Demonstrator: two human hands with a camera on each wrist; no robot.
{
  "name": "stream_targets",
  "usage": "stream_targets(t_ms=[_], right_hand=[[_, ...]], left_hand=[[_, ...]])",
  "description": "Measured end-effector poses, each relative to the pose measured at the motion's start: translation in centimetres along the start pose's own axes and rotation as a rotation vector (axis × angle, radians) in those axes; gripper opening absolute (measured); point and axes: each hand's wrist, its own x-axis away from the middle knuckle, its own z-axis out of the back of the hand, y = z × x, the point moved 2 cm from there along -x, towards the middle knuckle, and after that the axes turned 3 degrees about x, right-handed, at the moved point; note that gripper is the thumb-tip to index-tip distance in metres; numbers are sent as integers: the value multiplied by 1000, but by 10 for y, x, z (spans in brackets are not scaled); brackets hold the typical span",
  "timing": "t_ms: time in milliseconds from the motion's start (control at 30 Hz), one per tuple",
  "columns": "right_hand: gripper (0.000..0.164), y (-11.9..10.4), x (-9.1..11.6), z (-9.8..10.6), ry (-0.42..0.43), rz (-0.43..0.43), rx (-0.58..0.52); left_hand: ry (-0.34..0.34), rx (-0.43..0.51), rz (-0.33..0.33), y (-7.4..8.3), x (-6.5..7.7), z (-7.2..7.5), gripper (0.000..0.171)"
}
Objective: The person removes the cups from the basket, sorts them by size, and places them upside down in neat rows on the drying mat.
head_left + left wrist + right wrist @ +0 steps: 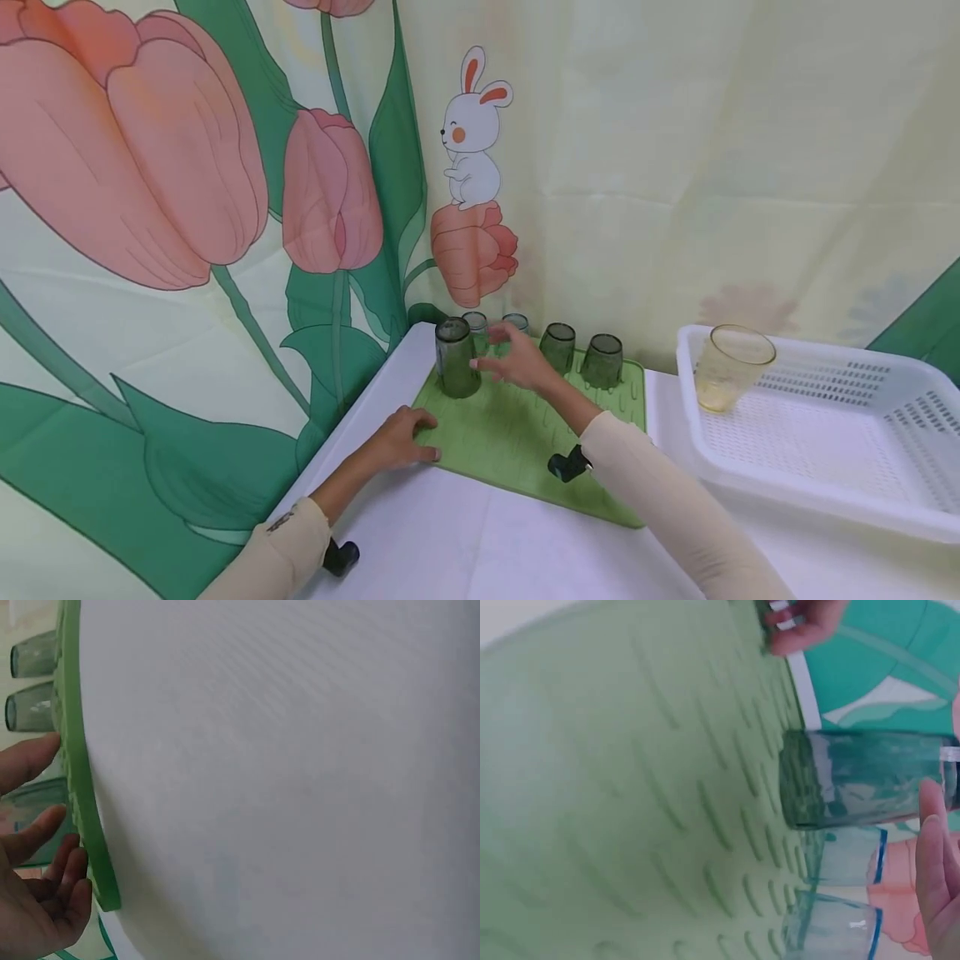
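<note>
On a green ridged mat (517,442) stands a tall dark-tinted glass (458,367), narrower end up. My right hand (517,358) reaches over the mat with loosely bent fingers, its fingertips right at the glass's side near the top. In the right wrist view a fingertip overlaps the upper end of the same glass (862,780). My left hand (397,442) rests at the mat's near left corner, thumb and fingers spread apart. Seen from the left wrist, the left fingertips (56,817) lie along the edge of the mat (94,840).
Two dark glasses (557,348) (602,362) stand at the mat's back right. Two lighter bluish glasses (476,327) (516,322) are farther back, partly hidden. A white plastic basket (810,492) on the right holds a yellow glass (727,371). A printed curtain (615,167) hangs behind.
</note>
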Motion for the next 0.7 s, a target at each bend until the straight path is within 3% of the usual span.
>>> stream_targets(t_ms=[233,700], right_hand=[[67,-5,37,8,-8,-52,14],[61,-12,117,36,-12,-3,-40]], left_hand=[[-6,77,-65,18,-5,-2,48],[-40,231,-293,85,-11,-13,44]])
